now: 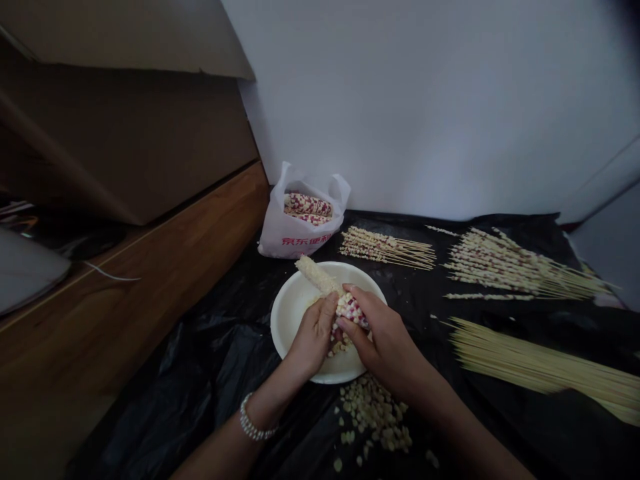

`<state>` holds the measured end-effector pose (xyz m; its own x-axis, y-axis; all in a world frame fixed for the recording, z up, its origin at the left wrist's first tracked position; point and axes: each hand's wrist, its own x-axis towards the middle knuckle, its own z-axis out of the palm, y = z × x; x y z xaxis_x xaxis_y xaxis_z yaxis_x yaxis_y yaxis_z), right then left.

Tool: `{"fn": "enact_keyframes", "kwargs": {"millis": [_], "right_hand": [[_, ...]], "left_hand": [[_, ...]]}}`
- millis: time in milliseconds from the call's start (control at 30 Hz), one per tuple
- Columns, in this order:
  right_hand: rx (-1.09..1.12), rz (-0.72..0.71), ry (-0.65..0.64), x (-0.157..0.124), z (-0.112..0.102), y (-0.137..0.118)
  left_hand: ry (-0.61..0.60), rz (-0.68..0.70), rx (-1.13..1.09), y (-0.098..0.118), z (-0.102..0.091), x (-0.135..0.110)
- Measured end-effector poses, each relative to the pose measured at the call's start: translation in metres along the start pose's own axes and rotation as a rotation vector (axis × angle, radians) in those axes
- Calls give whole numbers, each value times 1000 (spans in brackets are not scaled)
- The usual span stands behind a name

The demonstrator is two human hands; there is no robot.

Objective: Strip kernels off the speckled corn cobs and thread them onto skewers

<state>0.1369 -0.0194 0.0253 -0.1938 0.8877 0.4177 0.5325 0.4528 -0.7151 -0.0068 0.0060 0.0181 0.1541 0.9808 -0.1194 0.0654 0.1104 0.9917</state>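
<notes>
Both hands hold one corn cob (325,283) over a white bowl (293,310). My left hand (313,337) is wrapped round the cob's middle. My right hand (383,340) grips the lower end, where red and white kernels remain, with the thumb pressed on them. The cob's upper end is stripped bare and points up and to the left. Some loose kernels lie in the bowl under my hands. A pearl bracelet sits on my left wrist.
Loose kernels (373,413) lie on the black plastic sheet (215,373) before the bowl. A white bag with more cobs (305,213) stands at the back. Skewers threaded with kernels (387,247) and bare bamboo skewers (545,367) lie right. A wooden ledge (150,280) runs left.
</notes>
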Motion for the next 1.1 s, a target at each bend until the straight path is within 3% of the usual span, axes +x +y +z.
{"fn": "enact_keyframes", "kwargs": {"millis": [233, 400, 500, 833, 933, 1100], "right_hand": [[-38, -9, -44, -1, -1, -6], [-115, -23, -39, -3, 4, -9], [-132, -32, -30, -3, 6, -7], [-11, -29, -24, -1, 4, 1], [-22, -2, -44, 1, 3, 2], [-34, 20, -63, 3, -1, 4]], "left_hand": [[-44, -109, -82, -2, 2, 1], [-27, -22, 19, 6, 1, -1], [-50, -44, 13, 7, 1, -2], [-30, -223, -247, -1, 0, 2], [-88, -275, -351, -2, -2, 3], [-287, -378, -476, 0, -7, 5]]}}
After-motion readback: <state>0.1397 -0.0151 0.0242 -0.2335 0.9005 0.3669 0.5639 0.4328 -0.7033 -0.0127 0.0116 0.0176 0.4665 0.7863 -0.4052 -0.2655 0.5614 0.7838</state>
